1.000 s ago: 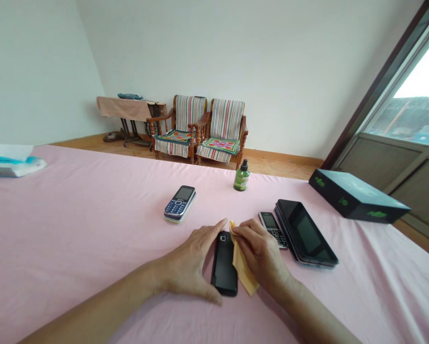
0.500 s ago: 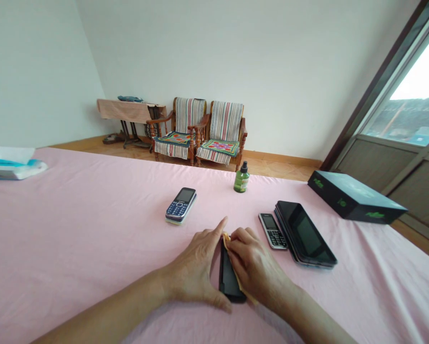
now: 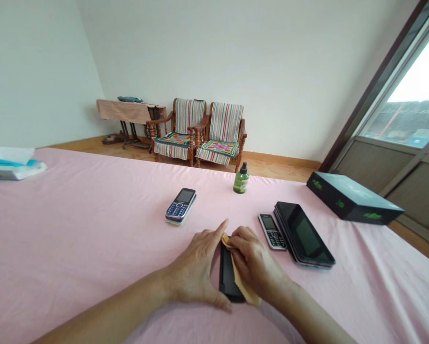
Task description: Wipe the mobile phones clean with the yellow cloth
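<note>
A slim black phone lies flat on the pink cloth in front of me. My left hand steadies it from the left, thumb by the near end and index finger by the far end. Pinched in the closed fingers of my right hand is a yellow cloth, pressed on the phone's far right part. Its loose end trails along the phone's right edge. Part of the phone is hidden under the cloth and fingers.
Beyond my hands are a blue keypad phone, a silver-black keypad phone, stacked dark tablets and a green spray bottle. A black box sits at right, a tissue pack at far left.
My right hand has shifted slightly on the phone, and more of the yellow cloth now shows beside its near right edge. The left hand stays in place.
</note>
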`<state>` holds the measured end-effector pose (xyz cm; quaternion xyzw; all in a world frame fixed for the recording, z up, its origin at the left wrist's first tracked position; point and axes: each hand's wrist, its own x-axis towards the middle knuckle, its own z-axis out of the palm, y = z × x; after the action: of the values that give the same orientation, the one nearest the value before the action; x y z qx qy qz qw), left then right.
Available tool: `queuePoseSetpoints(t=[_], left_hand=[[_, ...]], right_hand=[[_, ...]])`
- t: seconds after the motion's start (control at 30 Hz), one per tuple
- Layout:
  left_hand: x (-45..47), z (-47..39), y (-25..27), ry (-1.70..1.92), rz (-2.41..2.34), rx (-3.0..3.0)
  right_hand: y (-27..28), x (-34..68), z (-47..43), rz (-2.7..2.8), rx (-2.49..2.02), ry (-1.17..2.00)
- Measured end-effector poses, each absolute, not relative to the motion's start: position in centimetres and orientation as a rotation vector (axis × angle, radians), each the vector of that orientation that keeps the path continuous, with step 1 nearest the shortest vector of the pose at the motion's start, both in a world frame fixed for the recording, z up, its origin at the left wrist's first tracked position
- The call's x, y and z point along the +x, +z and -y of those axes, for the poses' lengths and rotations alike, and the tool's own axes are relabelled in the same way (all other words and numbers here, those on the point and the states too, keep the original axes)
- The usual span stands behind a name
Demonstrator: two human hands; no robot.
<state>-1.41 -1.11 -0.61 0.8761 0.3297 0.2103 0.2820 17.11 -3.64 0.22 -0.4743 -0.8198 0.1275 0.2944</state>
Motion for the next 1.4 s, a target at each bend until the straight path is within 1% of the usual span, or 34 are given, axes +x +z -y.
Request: queuePoseSetpoints(t=[0.23,0.37,0.57,0.83,1.07,1.23,1.4], left_hand=[[-1.4,1.2,-0.5,0.565,-0.896,2.339],[-1.4,1.2,-0.4,0.558,-0.881,2.333],[-1.3,1.2,-0.3,0.564,-0.879,2.334],[-1.5,1.0,-0.6,0.542,-0.874,2.341],[-1.3,0.8,-0.7,0.567,-0.861,2.361],[-1.3,0.9,-0.7,0.558,-0.861,2.369],[-1.3,1.1,-0.6,0.527,-0.913,2.351]], right_hand=[[0.3,17.1,3.4,2.194,-1.256,0.284],[0.4,17.3,3.4,2.174,-1.230,0.340],[-0.2,17.3,3.3,2.138,-1.216,0.328],[0.3,16.8,5.2,2.116,-1.043,0.580],[-0.3,16.6,8.1,2.186,-0.981,0.702],[-0.3,17.0,7.5,2.145,-0.992,0.660],[-0.7,17.7,4.4,2.082,-1.102,0.469]])
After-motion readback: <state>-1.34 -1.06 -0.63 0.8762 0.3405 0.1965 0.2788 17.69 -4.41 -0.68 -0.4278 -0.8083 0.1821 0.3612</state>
